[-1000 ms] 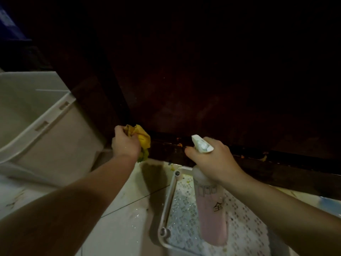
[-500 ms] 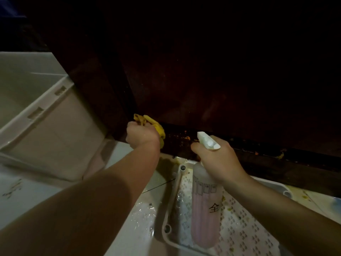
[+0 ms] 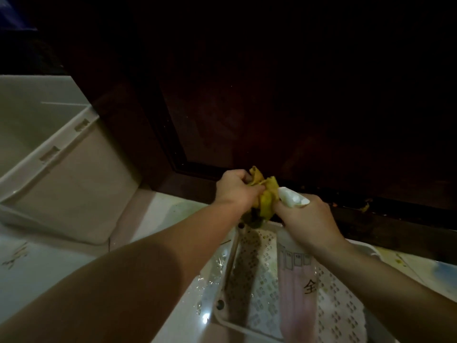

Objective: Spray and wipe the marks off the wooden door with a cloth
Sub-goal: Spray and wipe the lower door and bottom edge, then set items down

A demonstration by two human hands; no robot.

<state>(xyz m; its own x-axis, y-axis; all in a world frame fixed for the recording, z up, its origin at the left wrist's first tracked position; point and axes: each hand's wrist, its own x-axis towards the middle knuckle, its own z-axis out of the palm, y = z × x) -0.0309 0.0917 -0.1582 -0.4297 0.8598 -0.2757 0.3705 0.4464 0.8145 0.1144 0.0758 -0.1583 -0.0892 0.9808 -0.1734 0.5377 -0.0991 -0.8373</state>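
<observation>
Hands meet at the foot of the door [image 3: 284,115].
Left hand [image 3: 235,189] grips a yellow cloth [image 3: 265,199]; right hand [image 3: 309,221] holds a pink bottle [image 3: 298,288] over a white tray [image 3: 257,288].

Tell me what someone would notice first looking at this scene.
The yellow cloth stands out, bunched in the left hand at centre, low against the dark wooden door. Right beside it the right hand grips a pink spray bottle, hanging over a white perforated tray on the floor. A pale bin stands at left.
</observation>
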